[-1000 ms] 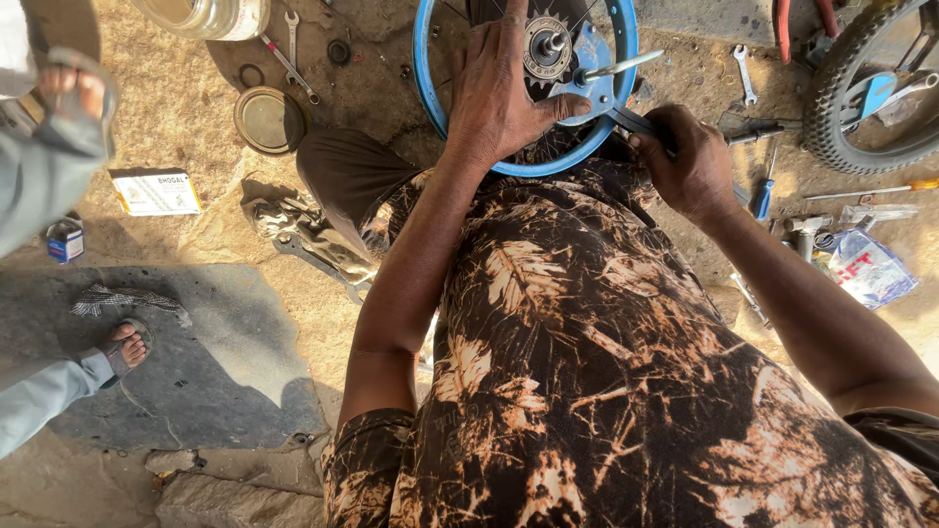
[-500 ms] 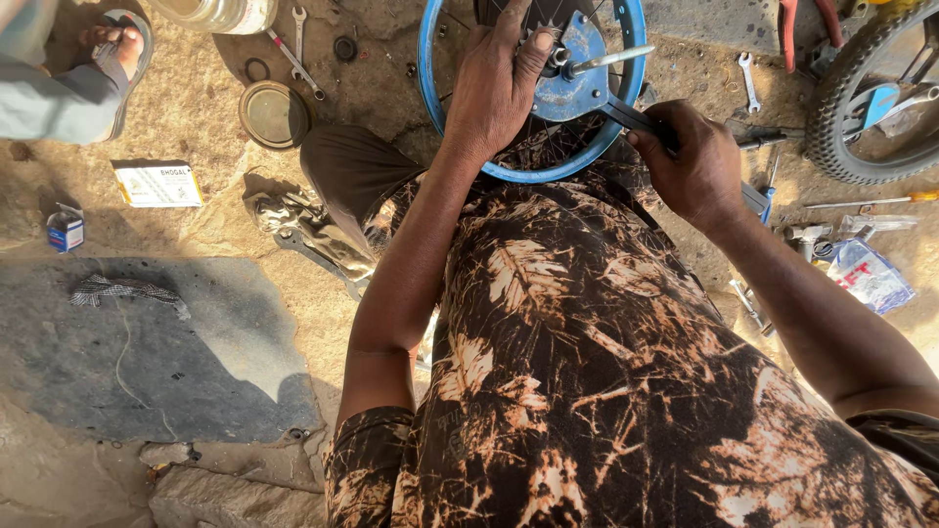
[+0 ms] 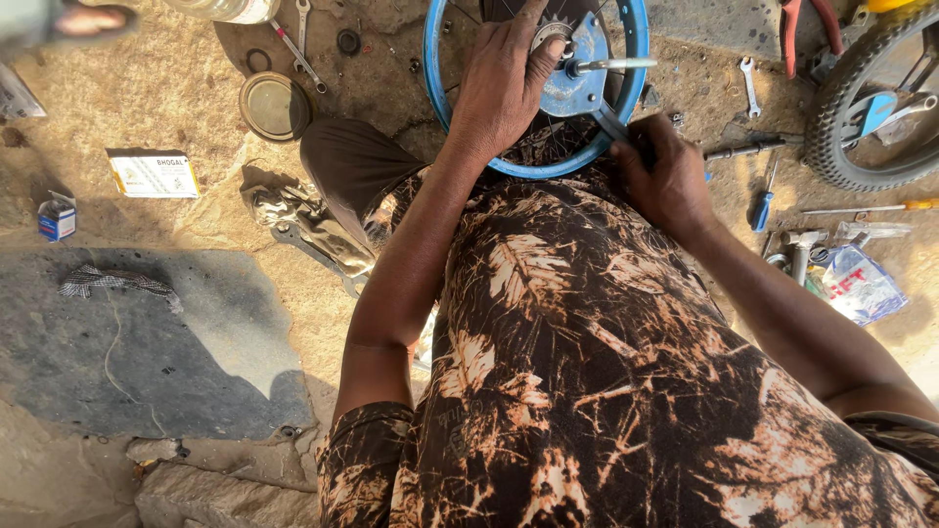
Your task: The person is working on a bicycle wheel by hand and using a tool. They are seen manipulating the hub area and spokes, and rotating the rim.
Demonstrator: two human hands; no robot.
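Note:
A small blue wheel rim [image 3: 435, 68] with spokes lies against my lap, its hub and metal axle [image 3: 611, 66] pointing right. My left hand [image 3: 504, 83] rests over the hub with the fingers curled on its sprocket side. My right hand [image 3: 665, 176] is closed on the handle of a spanner [image 3: 611, 122] whose head reaches up to the hub. My patterned brown shirt hides the near part of the rim.
Spanners [image 3: 293, 44], a round tin lid [image 3: 274, 105], a small box [image 3: 152, 173], a greasy rag [image 3: 303, 220], a screwdriver [image 3: 763, 205], a hammer [image 3: 797, 249] and a plastic bag [image 3: 861, 284] lie on the dirt. A tyred wheel [image 3: 871, 98] sits top right. Another person's foot [image 3: 88, 20] shows top left.
The other person's leg and foot have drawn away to the top left edge. My right hand with the spanner has shifted slightly down; my left hand stays on the hub.

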